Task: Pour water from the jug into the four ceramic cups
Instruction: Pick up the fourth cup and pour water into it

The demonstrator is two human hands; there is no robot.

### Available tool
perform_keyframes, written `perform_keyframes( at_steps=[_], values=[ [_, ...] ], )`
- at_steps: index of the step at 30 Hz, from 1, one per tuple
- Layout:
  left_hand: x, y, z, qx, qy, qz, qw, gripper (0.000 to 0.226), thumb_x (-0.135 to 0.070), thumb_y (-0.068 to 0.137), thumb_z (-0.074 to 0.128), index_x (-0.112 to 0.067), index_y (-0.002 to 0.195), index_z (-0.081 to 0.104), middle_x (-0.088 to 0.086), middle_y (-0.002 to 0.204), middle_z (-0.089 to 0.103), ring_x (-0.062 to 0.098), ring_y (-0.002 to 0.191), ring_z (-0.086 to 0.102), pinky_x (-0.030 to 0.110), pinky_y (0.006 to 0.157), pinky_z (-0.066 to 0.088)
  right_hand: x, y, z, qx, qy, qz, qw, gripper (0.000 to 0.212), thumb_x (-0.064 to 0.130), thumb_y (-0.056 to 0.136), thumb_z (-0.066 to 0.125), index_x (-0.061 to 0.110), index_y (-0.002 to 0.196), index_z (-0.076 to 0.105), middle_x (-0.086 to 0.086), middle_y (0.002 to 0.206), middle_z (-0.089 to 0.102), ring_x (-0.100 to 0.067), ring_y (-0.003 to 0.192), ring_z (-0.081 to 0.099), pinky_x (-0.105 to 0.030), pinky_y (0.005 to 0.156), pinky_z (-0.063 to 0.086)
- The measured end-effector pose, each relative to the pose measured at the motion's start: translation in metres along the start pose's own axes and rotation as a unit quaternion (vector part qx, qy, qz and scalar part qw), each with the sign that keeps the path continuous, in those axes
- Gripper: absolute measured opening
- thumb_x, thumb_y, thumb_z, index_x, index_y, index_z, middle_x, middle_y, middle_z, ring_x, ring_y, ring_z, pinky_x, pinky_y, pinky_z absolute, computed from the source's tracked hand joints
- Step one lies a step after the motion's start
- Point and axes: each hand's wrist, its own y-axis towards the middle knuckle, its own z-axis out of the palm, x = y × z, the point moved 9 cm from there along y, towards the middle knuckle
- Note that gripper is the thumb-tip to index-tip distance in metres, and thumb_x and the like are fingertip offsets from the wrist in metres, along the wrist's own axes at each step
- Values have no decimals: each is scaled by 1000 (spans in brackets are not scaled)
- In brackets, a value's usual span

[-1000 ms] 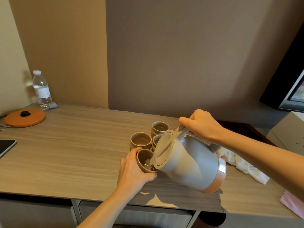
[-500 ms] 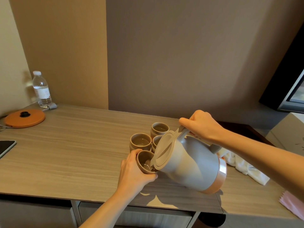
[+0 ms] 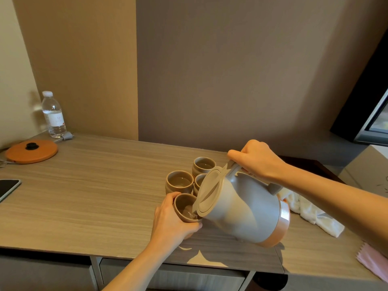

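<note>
My right hand (image 3: 257, 159) grips the handle of a grey jug (image 3: 241, 208) with a beige lid and copper base, tilted left with its spout over a brown ceramic cup (image 3: 184, 207). Water lies in that cup. My left hand (image 3: 171, 221) holds this nearest cup from the left and below, lifted and tilted toward the jug. Three more brown cups stand behind it on the wooden table (image 3: 94, 196): one at the left (image 3: 180, 182), one at the back (image 3: 203, 165), and one (image 3: 199, 182) partly hidden by the jug's lid.
A water bottle (image 3: 53, 114) and an orange lid (image 3: 31, 151) sit at the far left. A phone (image 3: 8, 189) lies at the left edge. A white cloth (image 3: 310, 213) lies right of the jug, and something pink (image 3: 373, 261) at the lower right.
The jug and my hands have barely shifted; the jug stays tilted over the held cup.
</note>
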Motion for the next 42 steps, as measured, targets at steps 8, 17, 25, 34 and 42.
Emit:
perform_keyframes(
  at_steps=[8, 17, 25, 34, 42],
  values=[
    [2, -1, 1, 3, -17, -10, 1000, 82, -55, 35, 86, -50, 105, 43, -22, 107, 60, 9, 109, 55, 35, 88, 54, 1, 2, 1, 4, -8, -2, 1000, 50, 36, 84, 52, 15, 41, 38, 2, 40, 30, -19, 47, 29, -35, 52, 33],
    [-1, -2, 1, 3, -25, -10, 1000, 79, -43, 41, 93, -48, 103, 44, -23, 104, 60, 6, 106, 56, 26, 83, 51, 1, 2, 2, 9, -9, -8, 1000, 50, 36, 86, 51, 12, 43, 41, -1, 42, 33, -21, 49, 32, -35, 53, 34],
    [-3, -4, 1, 5, -32, -9, 999, 77, -39, 43, 94, -47, 101, 44, -22, 103, 61, 5, 104, 56, 24, 82, 50, 1, 3, 1, 10, -14, -9, 1000, 50, 40, 83, 50, 14, 42, 40, 0, 41, 32, -19, 47, 30, -35, 52, 33],
    [-5, -4, 2, 9, -37, -14, 999, 76, -36, 44, 95, -47, 99, 44, -22, 101, 60, 1, 100, 56, 18, 78, 46, 1, 2, 1, 10, -12, -10, 1000, 51, 38, 85, 51, 15, 41, 40, 0, 42, 32, -19, 47, 30, -35, 52, 34],
    [-6, -4, 1, 8, -37, -13, 999, 76, -36, 43, 94, -45, 100, 45, -21, 103, 61, 3, 102, 57, 20, 80, 48, 1, 3, 2, 13, -9, -4, 1000, 51, 38, 85, 51, 14, 42, 42, 0, 42, 33, -19, 46, 32, -35, 52, 35]
  ],
)
